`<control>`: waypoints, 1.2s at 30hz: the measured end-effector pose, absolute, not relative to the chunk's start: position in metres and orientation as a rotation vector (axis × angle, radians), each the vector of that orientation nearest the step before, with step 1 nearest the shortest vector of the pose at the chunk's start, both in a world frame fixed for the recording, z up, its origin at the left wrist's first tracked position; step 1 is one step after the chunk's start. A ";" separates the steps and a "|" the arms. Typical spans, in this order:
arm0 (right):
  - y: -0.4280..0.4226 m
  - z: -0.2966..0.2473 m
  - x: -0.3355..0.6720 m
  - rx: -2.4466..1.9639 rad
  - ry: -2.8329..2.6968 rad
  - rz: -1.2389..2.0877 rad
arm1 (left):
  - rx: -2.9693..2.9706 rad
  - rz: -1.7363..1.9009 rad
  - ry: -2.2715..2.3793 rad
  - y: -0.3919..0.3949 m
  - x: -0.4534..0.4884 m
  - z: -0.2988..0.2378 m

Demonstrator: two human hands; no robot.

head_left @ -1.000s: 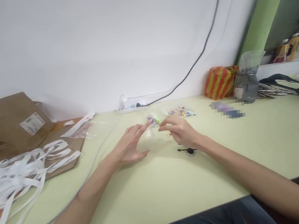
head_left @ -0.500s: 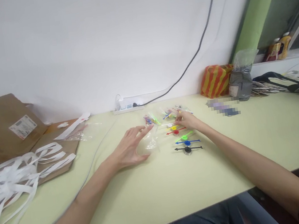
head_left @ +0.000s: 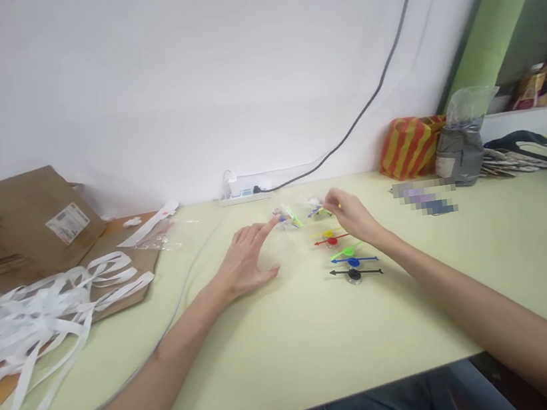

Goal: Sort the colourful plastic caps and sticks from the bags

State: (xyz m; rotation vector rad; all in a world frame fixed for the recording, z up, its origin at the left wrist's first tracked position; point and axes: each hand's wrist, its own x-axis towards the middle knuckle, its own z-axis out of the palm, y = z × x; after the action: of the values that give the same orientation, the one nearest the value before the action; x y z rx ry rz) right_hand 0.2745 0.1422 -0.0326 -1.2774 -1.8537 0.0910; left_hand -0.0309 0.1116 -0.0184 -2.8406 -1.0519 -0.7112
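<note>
My left hand lies open at the middle of the table, thumb and forefinger spread wide. Beside its fingers is a clear plastic bag, hard to make out. My right hand is pinched above the far end of a row of arrow spinners, with a blurred white arrow spinner at its fingertips. Below it are a yellow spinner, a red spinner, a green spinner, a blue spinner and a black spinner. Small bagged coloured arrows lie past my left fingertips.
A cardboard box and a heap of white straps are on the left. A grey cable crosses the table. By the wall lies a power strip. To the right stand a striped bag and a grey bag.
The white spinner has left the far end of the row as my right hand moved up and away. My left hand keeps its spread pose. The view has turned slightly left.
</note>
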 end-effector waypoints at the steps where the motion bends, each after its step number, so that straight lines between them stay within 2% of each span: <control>1: 0.136 -0.029 0.269 -1.255 -1.874 0.059 | -2.812 -0.731 -1.078 0.113 -0.031 -0.019; 6: 0.108 -0.016 0.243 -1.063 -2.070 -0.015 | -2.733 -0.792 -1.189 0.114 -0.032 -0.020; 15: 0.083 -0.021 0.204 -0.804 -2.139 -0.091 | -2.800 -0.808 -1.101 0.103 -0.019 -0.023; 25: 0.073 -0.016 0.195 -0.780 -1.955 0.499 | -2.724 -0.876 -1.192 0.108 -0.022 -0.023; 27: 0.082 -0.014 0.206 -0.814 -1.947 0.408 | -2.688 -0.840 -1.180 0.109 -0.025 -0.021; 31: 0.115 -0.018 0.251 -1.147 -2.022 -0.017 | -2.615 -0.753 -1.130 0.113 -0.029 -0.016; 36: 0.140 -0.027 0.300 -1.479 -2.303 -0.004 | -2.627 -0.693 -1.107 0.113 -0.031 -0.016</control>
State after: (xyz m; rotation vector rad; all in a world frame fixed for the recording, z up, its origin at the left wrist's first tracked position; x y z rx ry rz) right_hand 0.2997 0.1401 -0.0267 -1.4794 -2.3030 -0.0043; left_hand -0.0307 0.1135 -0.0158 -2.6271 -1.1069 -0.6925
